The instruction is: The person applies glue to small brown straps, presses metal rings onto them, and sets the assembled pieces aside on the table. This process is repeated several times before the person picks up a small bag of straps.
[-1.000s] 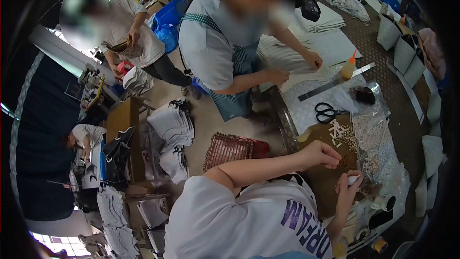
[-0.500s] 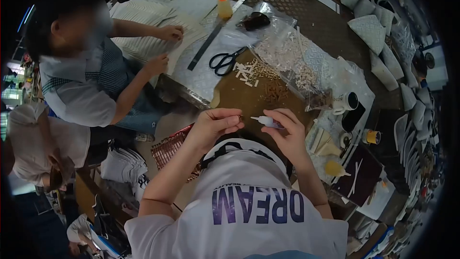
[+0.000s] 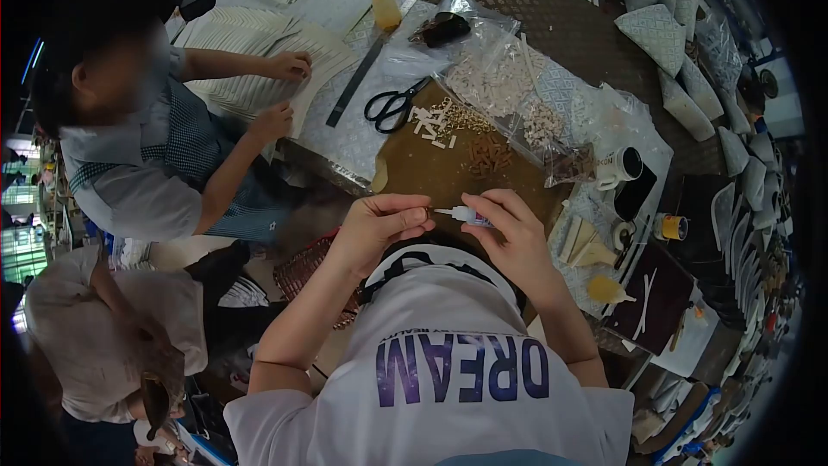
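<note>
My left hand (image 3: pixel 388 223) is closed in a pinch on a tiny dark reddish-brown piece (image 3: pixel 429 210), mostly hidden by the fingertips. Between the thumb and fingers of my right hand (image 3: pixel 511 229) is a small white squeeze bottle (image 3: pixel 471 216) with a thin nozzle, lying almost level. Its nozzle tip points left and is right at the tiny piece; whether they touch is hard to tell. Just beyond my hands, on a brown sheet (image 3: pixel 414 168), lie brown pieces (image 3: pixel 489 155), small gold pieces (image 3: pixel 466 119) and white strips (image 3: pixel 427 125).
Black-handled scissors (image 3: pixel 390 110), a steel ruler (image 3: pixel 366 69) and an orange-tipped bottle (image 3: pixel 385 4) lie ahead to the left. Plastic bags of pale pieces (image 3: pixel 496 78) and a white mug (image 3: pixel 614 168) are to the right. A co-worker's hands (image 3: pixel 289 66) handle white sheets at left.
The squeeze bottle's nozzle has come left, closing the gap to the piece in my left hand. At lower left, another person has moved nearer and bent over.
</note>
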{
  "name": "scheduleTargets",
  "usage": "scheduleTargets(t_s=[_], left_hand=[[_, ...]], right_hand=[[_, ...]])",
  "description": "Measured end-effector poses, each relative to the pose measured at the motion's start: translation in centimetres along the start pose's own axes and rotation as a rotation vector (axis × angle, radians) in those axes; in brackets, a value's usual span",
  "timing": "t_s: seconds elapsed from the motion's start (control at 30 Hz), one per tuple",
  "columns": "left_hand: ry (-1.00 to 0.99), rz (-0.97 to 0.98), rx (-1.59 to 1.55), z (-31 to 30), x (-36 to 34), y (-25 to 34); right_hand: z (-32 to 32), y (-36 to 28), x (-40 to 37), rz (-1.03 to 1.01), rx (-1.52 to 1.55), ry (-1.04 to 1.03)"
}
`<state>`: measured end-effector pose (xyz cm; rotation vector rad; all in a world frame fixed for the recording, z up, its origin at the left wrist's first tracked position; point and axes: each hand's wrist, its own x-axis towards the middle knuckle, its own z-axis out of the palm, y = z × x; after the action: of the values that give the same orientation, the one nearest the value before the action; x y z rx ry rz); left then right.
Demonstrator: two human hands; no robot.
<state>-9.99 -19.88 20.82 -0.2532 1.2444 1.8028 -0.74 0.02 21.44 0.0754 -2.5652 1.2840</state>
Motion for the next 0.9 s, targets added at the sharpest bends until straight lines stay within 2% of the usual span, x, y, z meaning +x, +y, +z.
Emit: scheduleTargets(t_s=[0.33, 0.43, 0.63, 0.9], left_hand=[[-0.014, -0.005, -0.022, 0.0, 0.0, -0.7], [-0.057, -0.012, -0.096, -0.2, -0.3, -0.7], [-0.083, 0.043, -0.134, -0.6, -1.4, -1.0], [-0.01, 0.133, -0.06, -1.0, -3.7, -2.6]], right_hand=[[-0.5, -1.1, -0.4, 0.01, -0.069, -0.048], [-0.2, -1.3, -0.6, 0.226, 0.365, -0.032], [0.3, 0.3, -1.9, 0.4, 0.944, -0.034], [1.2, 0.0, -2.8, 0.362, 0.988, -0.033]])
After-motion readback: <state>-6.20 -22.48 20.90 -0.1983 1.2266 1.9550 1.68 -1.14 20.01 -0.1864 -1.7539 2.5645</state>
